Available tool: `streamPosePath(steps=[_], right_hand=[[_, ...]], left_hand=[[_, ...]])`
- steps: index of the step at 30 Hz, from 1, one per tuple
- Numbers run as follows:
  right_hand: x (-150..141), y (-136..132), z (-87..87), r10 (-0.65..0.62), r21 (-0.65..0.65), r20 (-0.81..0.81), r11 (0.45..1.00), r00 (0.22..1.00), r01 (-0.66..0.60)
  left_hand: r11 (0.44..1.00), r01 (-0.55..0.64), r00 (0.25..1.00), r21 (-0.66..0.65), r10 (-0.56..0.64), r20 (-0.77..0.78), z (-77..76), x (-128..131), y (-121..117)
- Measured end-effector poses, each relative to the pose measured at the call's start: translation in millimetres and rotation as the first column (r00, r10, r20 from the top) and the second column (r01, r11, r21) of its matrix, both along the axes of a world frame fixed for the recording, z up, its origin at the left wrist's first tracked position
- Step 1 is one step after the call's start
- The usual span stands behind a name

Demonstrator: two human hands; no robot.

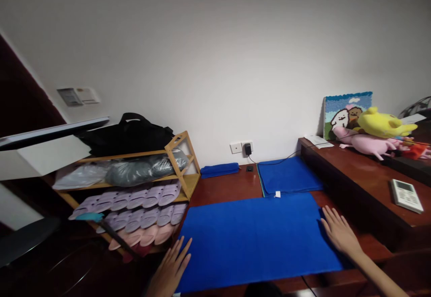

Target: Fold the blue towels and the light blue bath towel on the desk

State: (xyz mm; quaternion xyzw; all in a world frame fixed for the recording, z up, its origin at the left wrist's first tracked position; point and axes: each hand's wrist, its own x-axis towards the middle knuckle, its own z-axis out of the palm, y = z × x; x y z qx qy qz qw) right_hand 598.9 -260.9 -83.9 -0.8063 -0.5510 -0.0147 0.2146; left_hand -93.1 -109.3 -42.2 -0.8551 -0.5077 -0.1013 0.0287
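Note:
A blue towel lies spread flat on the dark red wooden desk in front of me. At its left edge, my left hand is open, fingers outstretched, with the tips over the cloth. My right hand rests open at the towel's right edge, palm down and fingers extended. Neither hand grips anything. Behind the spread towel lies a folded blue towel with a small white tag. Farther left, by the wall, sits a narrow rolled blue cloth.
Left stands a wooden rack with lilac and pink slippers and a black bag. On the raised ledge at right are plush toys, a dog picture and a white remote. A black plug trails a cord.

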Motion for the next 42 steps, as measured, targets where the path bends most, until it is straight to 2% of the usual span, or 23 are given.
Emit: streamPosePath(steps=[3,7,10,12,14,16,21,24,27,31,33,35,37,39,42], right_hand=[[-53.7,36.5,26.0,0.123,0.005,0.038,0.992,0.992,-0.124],[-144.4,97.9,63.5,0.357,-0.023,-0.016,0.934,0.934,-0.358],[-187.8,130.0,71.4,0.478,-0.074,-0.072,0.873,0.875,-0.483],[-193.0,137.3,64.8,0.501,-0.117,-0.097,0.852,0.86,-0.51],[-177.6,133.2,52.6,0.487,-0.144,-0.089,0.857,0.869,-0.495],[-143.8,121.0,39.1,0.441,-0.16,-0.059,0.881,0.895,-0.445],[-20.0,82.5,17.5,0.189,-0.252,-0.002,0.95,0.982,-0.183],[36.6,68.4,14.0,0.073,-0.295,0.004,0.953,0.997,-0.069],[55.9,63.1,14.4,0.061,-0.296,-0.003,0.953,0.998,-0.059],[47.0,61.4,21.3,0.038,-0.269,-0.023,0.962,0.999,-0.043],[42.0,60.0,26.9,0.057,-0.257,-0.034,0.964,0.998,-0.064],[39.7,58.2,32.7,0.076,-0.258,-0.041,0.963,0.996,-0.084],[39.2,56.8,37.7,0.081,-0.273,-0.044,0.958,0.996,-0.09],[39.0,56.3,41.3,0.072,-0.306,-0.043,0.948,0.996,-0.082],[37.6,57.1,44.4,0.067,-0.354,-0.023,0.933,0.997,-0.071]], left_hand=[[0.999,-0.022,1.0,0.043,0.021,0.023,3.8,8.3,20.1],[0.998,-0.059,0.998,0.023,0.058,0.028,14.0,43.4,60.5],[0.993,-0.122,0.992,-0.007,0.122,0.018,12.1,61.4,87.3],[0.987,-0.158,0.987,-0.011,0.159,0.018,5.0,61.4,98.7],[0.985,-0.171,0.985,-0.01,0.171,0.027,-3.6,55.7,104.8],[0.986,-0.167,0.985,-0.005,0.167,0.04,-10.5,50.2,107.0],[0.987,-0.158,0.986,0.018,0.157,0.047,-15.5,50.7,108.1],[0.988,-0.152,0.988,0.036,0.151,0.022,-14.6,51.9,108.5],[0.989,-0.128,0.992,0.07,0.128,-0.005,-11.3,48.7,109.2],[0.977,-0.124,0.992,0.175,0.122,0.025,4.8,59.3,104.7],[0.969,-0.106,0.993,0.222,0.091,0.079,20.1,88.2,91.4],[0.975,-0.052,0.99,0.215,0.023,0.137,38.7,140.1,64.4],[0.988,0.075,0.978,0.133,-0.099,0.184,56.3,212.4,23.0],[0.969,0.239,0.942,0.056,-0.245,0.231,67.2,294.8,-28.2],[0.884,0.467,0.85,-0.025,-0.441,0.287,63.5,408.5,-104.4]])
